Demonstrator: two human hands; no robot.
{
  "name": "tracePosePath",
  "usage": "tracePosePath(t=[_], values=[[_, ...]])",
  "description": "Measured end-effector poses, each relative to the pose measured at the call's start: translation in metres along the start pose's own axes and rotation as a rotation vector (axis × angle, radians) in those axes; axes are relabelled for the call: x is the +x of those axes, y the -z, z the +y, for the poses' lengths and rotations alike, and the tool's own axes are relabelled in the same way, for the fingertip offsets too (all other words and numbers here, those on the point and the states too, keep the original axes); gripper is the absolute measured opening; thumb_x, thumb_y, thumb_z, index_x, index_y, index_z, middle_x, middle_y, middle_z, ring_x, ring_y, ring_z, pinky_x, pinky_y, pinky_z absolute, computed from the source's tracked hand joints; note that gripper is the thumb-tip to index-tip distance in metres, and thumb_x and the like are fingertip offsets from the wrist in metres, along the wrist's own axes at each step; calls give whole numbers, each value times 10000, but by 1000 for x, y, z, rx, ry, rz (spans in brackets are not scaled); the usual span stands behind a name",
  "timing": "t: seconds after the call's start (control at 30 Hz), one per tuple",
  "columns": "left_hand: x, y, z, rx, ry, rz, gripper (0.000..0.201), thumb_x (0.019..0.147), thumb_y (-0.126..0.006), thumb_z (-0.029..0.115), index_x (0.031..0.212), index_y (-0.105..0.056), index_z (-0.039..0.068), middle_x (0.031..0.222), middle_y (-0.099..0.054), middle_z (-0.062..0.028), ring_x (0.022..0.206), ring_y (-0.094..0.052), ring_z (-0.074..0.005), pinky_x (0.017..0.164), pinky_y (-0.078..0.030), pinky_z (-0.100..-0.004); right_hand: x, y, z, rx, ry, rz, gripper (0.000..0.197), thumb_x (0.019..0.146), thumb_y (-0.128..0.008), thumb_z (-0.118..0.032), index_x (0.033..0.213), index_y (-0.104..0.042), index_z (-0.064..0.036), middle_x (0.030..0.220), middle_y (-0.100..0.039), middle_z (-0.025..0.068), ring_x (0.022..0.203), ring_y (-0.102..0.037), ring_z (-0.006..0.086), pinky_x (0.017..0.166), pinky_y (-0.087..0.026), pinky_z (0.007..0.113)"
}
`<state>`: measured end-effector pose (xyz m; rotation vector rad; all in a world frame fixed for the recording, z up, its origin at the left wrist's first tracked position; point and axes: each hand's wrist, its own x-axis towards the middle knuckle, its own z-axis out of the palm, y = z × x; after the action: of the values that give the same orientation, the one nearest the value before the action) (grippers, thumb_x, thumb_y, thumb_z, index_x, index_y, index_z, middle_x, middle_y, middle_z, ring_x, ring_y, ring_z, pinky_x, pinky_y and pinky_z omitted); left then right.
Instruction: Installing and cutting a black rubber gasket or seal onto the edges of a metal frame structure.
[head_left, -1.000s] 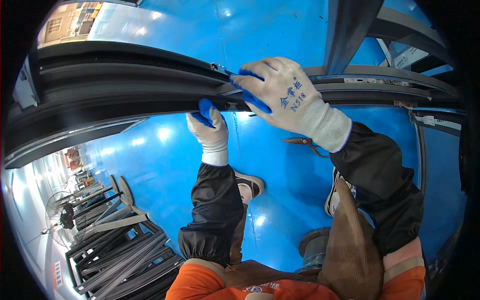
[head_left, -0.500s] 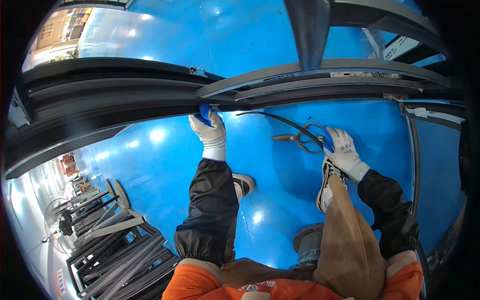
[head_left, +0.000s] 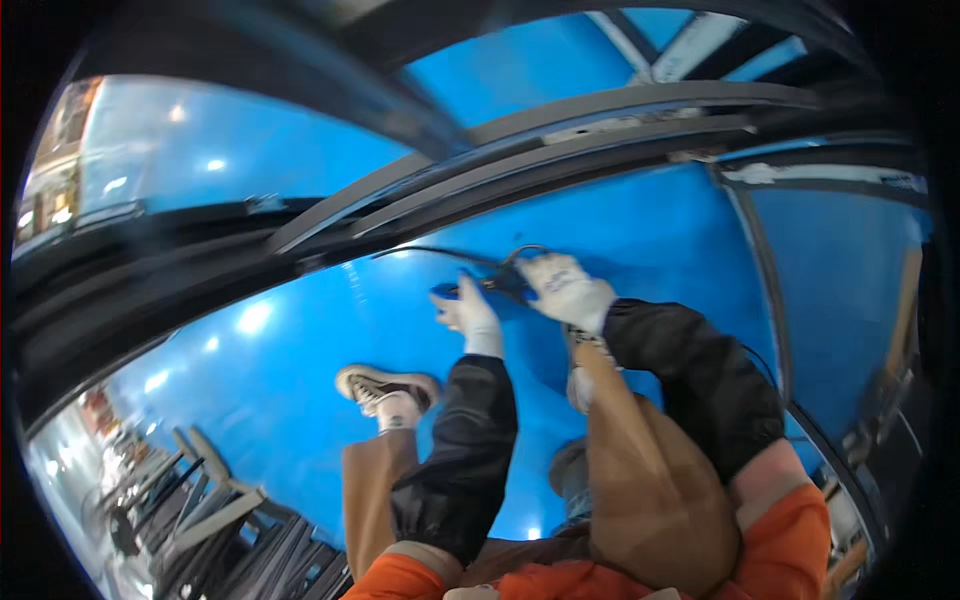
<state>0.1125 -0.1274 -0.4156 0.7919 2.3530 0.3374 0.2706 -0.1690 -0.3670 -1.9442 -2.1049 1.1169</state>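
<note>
My left hand (head_left: 470, 318), in a white glove with blue-coated fingertips, is by the blades of the large scissors (head_left: 525, 249). Its thumb and fingers look apart, though motion smears them, and no grip on the blades shows. My right hand (head_left: 562, 285), gloved alike, is closed over the scissors' ring handles, where the end of a thin black strip (head_left: 430, 251) runs in under its fingers. Those fingers partly hide the handles and the strip's end. The strip's other end curves left towards the long dark metal frame (head_left: 390, 232).
Dark frame bars cross ahead of me, and a post (head_left: 765, 270) runs down the right side. The glossy blue floor (head_left: 270, 370) lies below. Dark profiles (head_left: 250, 550) are stacked at lower left. A grey spool-like object (head_left: 572, 475) stands between my legs.
My left hand has left the frame's edge and come down to the right, beside the scissors. My right hand has moved left onto the scissors' handles. My left foot has stepped left; the view has swung.
</note>
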Motion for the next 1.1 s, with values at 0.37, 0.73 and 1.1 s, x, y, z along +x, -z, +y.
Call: tracePosePath(t=[0.37,0.73,1.1], values=[[111,44,-26,-1126,54,-695,152,904,-486,146,766,-510,88,740,-519,-35,651,-468,-160,620,-399,-302,9,-31,-8,156,95,-45,482,886,-492,-429,1323,-473,-226,1304,-453,150,1236,-380,350,1016,-302,484],[-4,163,-93,-1333,269,-544,126,907,-557,199,901,-566,73,886,-594,-42,821,-544,-180,752,-461,-339,34,-33,-25,-250,45,-13,577,904,-456,-87,1400,-320,-347,1242,-451,179,1069,-521,359,889,-450,454],[-82,263,-21,-524,-732,-386,182,918,-503,103,1071,-516,5,1002,-564,-100,851,-564,-203,788,-475,-322,-39,8,39,192,-204,280,497,866,-503,-213,1307,-424,1,1009,-616,256,966,-603,344,853,-468,418]])
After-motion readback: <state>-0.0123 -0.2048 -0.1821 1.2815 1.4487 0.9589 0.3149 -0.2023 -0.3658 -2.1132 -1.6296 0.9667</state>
